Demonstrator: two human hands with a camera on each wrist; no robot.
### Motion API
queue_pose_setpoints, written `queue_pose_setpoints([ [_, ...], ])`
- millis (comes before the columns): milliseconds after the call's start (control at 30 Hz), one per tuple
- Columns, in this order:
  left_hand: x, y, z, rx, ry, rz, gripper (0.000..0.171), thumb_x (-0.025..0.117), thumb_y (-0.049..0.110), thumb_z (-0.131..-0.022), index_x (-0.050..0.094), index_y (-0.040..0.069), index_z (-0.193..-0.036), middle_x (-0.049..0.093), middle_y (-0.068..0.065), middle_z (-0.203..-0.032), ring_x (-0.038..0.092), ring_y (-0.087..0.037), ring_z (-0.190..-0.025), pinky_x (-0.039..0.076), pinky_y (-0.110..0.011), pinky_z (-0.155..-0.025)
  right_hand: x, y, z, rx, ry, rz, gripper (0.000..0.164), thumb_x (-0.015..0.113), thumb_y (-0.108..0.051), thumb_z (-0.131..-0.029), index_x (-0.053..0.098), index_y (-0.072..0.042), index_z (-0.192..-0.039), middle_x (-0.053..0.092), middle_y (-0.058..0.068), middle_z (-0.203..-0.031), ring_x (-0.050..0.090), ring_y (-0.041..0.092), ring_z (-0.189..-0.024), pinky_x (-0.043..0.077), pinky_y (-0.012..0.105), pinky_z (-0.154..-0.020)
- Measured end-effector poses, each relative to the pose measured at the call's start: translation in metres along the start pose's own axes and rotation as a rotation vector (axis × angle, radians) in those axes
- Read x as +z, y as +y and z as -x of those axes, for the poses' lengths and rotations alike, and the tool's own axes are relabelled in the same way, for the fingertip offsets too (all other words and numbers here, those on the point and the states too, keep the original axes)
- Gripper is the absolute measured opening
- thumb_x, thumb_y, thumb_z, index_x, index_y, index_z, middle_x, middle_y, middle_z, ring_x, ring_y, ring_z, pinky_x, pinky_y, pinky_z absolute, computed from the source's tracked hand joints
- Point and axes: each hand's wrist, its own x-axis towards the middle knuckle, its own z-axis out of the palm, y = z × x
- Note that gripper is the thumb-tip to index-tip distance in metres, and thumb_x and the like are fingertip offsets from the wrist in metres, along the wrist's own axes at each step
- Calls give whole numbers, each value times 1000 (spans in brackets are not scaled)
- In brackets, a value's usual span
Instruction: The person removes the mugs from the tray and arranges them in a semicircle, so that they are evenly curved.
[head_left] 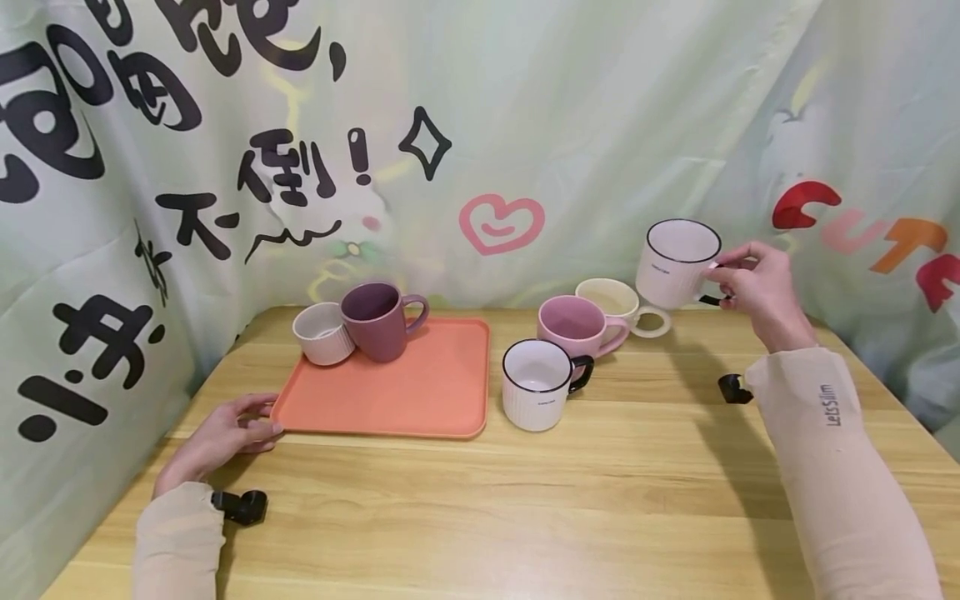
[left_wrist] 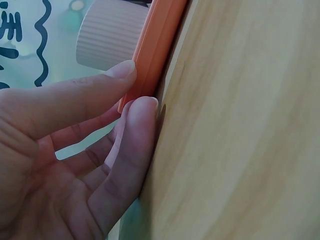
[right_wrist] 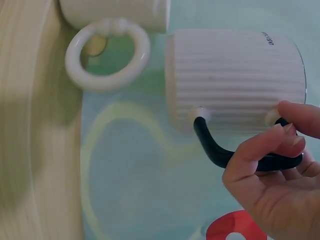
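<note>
My right hand [head_left: 761, 287] holds a white ribbed mug [right_wrist: 235, 80] with a black rim by its black handle [right_wrist: 215, 150], raised above the table at the back right. With thumb and fingers, my left hand [head_left: 225, 437] pinches the near left corner of an orange tray [head_left: 405, 392]; the left wrist view has the thumb [left_wrist: 121, 69] on its rim and a fingertip [left_wrist: 145, 107] at its underside. At the tray's back left stand a small white ribbed cup [head_left: 324, 337] and a dark purple mug [head_left: 378, 325], side by side.
Right of the tray, a second white mug [head_left: 534, 392] with black rim and handle stands upright. Behind it are a pink mug [head_left: 573, 327] and a cream mug [head_left: 607, 293] with a ring handle [right_wrist: 107, 82]. A printed curtain [head_left: 600, 125] hangs behind the wooden table [head_left: 480, 517].
</note>
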Motion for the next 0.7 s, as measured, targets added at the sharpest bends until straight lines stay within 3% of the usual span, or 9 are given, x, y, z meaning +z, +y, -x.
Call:
queue_pose_setpoints([
  [433,-1,2,0,3,-15,25,65,64,0,-98,26,-22,-146,47,-39,-131,66,-7,-88,61,-29,-76,-5,17,-3,-14,62,-15,14,67,-7,-97,54,-4,-103,58,-16,-74,48,7,-63,53,18,-52],
  [700,0,1,0,4,0,18,65,65,0,-98,28,-21,-146,46,-37,-130,65,-6,-88,61,-29,-77,-3,28,-7,-3,68,-87,13,68,-3,-95,55,-5,-99,59,-15,-71,48,6,-58,51,17,-49],
])
